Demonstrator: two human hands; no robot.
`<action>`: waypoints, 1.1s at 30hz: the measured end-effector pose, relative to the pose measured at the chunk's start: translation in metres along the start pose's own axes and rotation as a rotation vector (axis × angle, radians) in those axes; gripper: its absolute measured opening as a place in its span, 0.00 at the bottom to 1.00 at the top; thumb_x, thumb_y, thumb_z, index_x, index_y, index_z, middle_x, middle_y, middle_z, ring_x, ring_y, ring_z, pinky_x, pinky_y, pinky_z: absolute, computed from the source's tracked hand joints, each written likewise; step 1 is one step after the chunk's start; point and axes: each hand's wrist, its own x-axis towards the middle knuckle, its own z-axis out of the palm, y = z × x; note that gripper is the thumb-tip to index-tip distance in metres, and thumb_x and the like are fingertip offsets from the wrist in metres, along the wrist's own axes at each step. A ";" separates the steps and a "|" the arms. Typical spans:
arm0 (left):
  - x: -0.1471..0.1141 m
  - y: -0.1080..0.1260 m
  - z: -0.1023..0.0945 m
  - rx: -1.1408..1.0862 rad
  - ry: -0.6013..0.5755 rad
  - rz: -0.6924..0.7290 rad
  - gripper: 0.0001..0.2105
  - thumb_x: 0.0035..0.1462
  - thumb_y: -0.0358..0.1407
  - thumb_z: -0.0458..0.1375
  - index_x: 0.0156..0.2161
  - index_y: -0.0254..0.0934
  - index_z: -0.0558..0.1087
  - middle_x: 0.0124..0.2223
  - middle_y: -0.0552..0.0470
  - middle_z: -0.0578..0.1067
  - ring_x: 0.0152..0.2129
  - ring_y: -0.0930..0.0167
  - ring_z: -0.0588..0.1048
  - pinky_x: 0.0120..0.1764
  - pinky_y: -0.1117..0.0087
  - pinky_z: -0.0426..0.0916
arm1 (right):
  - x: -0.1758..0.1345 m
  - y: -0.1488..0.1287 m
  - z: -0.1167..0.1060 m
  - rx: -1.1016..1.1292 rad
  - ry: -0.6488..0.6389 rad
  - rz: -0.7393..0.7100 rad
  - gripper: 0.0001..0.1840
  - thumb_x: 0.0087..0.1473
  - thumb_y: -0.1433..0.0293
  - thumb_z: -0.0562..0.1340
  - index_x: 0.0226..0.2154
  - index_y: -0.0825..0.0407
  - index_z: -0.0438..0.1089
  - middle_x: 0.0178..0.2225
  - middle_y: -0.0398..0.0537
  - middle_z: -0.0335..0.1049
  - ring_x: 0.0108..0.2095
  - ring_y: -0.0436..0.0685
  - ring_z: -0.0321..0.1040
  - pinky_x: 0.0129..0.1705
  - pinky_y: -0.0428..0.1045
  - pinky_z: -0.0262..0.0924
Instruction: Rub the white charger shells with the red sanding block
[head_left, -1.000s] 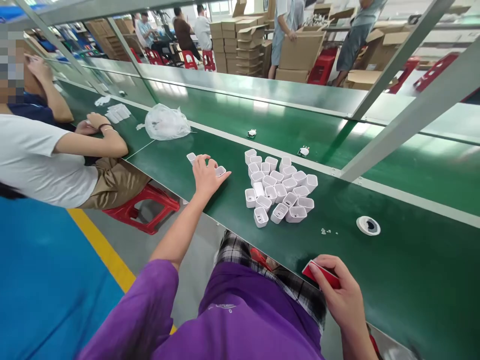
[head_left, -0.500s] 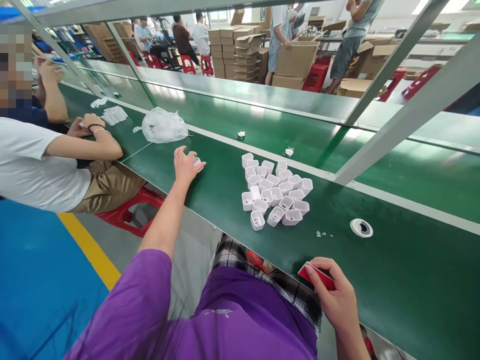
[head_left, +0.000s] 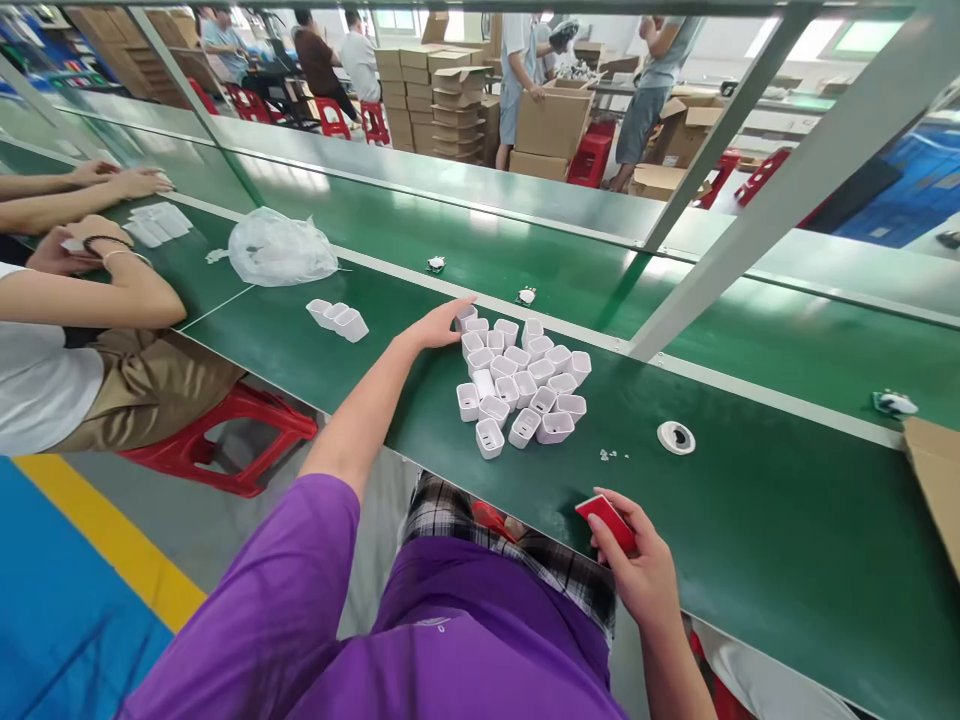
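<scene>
My left hand (head_left: 439,326) is at the far left corner of a cluster of white plastic housings (head_left: 525,377). Its thumb and fingers close around one white plastic housing (head_left: 466,316), which they partly cover. The housings are small open cups, and some show slots in the bottom. Between the thumb and fingers of my right hand (head_left: 637,555), near the table's front edge, is a flat red card-like piece (head_left: 609,522) with a pale edge. A short row of three housings (head_left: 337,319) sits left of my left arm.
Behind the row lies a clear plastic bag (head_left: 281,247). A white ring-shaped roll (head_left: 676,437) and tiny white bits (head_left: 611,455) lie right of the cluster. Small circuit boards (head_left: 526,296) rest beyond the rail. Cardboard (head_left: 934,470) juts in at right. A co-worker's arm (head_left: 97,290) is at left.
My left hand has let go of a housing at the left, where three now sit, and moved right to the cluster. My right hand still holds the red piece. The view has turned right.
</scene>
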 end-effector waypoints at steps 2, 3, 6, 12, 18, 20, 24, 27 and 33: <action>0.006 0.005 0.000 -0.015 0.007 -0.036 0.29 0.51 0.30 0.58 0.60 0.34 0.69 0.60 0.43 0.73 0.53 0.61 0.75 0.56 0.62 0.70 | 0.000 0.001 0.000 0.001 -0.006 -0.009 0.20 0.54 0.53 0.65 0.42 0.50 0.76 0.29 0.45 0.76 0.21 0.52 0.67 0.24 0.48 0.66; 0.004 0.006 -0.002 -0.012 0.028 -0.047 0.27 0.51 0.30 0.58 0.59 0.33 0.70 0.58 0.42 0.75 0.50 0.61 0.76 0.55 0.61 0.71 | 0.000 0.002 0.000 0.001 -0.011 -0.021 0.19 0.54 0.53 0.65 0.41 0.50 0.76 0.29 0.46 0.76 0.22 0.52 0.67 0.25 0.48 0.66; -0.021 0.006 -0.013 -0.022 0.171 -0.049 0.24 0.50 0.33 0.60 0.55 0.35 0.72 0.56 0.43 0.75 0.50 0.60 0.75 0.53 0.60 0.72 | -0.001 0.004 0.001 0.015 -0.039 -0.085 0.16 0.56 0.55 0.64 0.38 0.49 0.78 0.34 0.48 0.77 0.25 0.52 0.69 0.26 0.47 0.68; -0.140 0.033 -0.017 -0.301 0.509 0.220 0.23 0.50 0.49 0.67 0.49 0.42 0.73 0.46 0.49 0.74 0.42 0.65 0.76 0.42 0.64 0.76 | 0.004 0.012 -0.005 -0.011 -0.106 -0.215 0.13 0.58 0.59 0.64 0.38 0.48 0.79 0.39 0.52 0.76 0.32 0.55 0.73 0.27 0.48 0.71; -0.197 0.105 0.047 -0.651 0.118 0.318 0.21 0.52 0.46 0.69 0.50 0.45 0.73 0.48 0.45 0.74 0.44 0.63 0.79 0.40 0.64 0.77 | 0.004 0.001 -0.005 0.035 -0.147 -0.137 0.11 0.58 0.59 0.64 0.37 0.49 0.78 0.36 0.50 0.77 0.28 0.53 0.72 0.25 0.48 0.69; -0.195 0.127 0.075 -0.655 -0.006 0.326 0.21 0.53 0.41 0.69 0.52 0.45 0.73 0.50 0.45 0.75 0.46 0.63 0.78 0.46 0.63 0.77 | 0.003 -0.004 -0.004 0.139 -0.099 -0.046 0.12 0.57 0.58 0.65 0.37 0.49 0.76 0.32 0.47 0.76 0.25 0.52 0.71 0.25 0.48 0.68; -0.182 0.152 0.114 -0.629 -0.159 0.314 0.25 0.55 0.32 0.65 0.58 0.43 0.67 0.54 0.47 0.77 0.52 0.65 0.77 0.56 0.63 0.72 | 0.004 -0.006 -0.009 0.283 0.035 0.039 0.13 0.55 0.59 0.65 0.40 0.49 0.73 0.26 0.40 0.72 0.21 0.48 0.66 0.24 0.46 0.66; -0.175 0.153 0.122 -0.589 -0.210 0.317 0.25 0.57 0.30 0.61 0.60 0.42 0.64 0.59 0.47 0.75 0.57 0.66 0.74 0.61 0.61 0.67 | 0.005 -0.004 -0.017 0.257 0.038 0.040 0.15 0.54 0.61 0.66 0.43 0.48 0.71 0.26 0.37 0.69 0.21 0.47 0.65 0.24 0.45 0.64; -0.172 0.155 0.127 -0.503 -0.121 0.286 0.23 0.54 0.37 0.67 0.54 0.40 0.70 0.49 0.49 0.80 0.46 0.65 0.79 0.51 0.63 0.73 | 0.009 -0.005 -0.012 0.200 -0.031 -0.049 0.12 0.58 0.62 0.64 0.44 0.47 0.70 0.26 0.36 0.68 0.21 0.46 0.64 0.26 0.44 0.65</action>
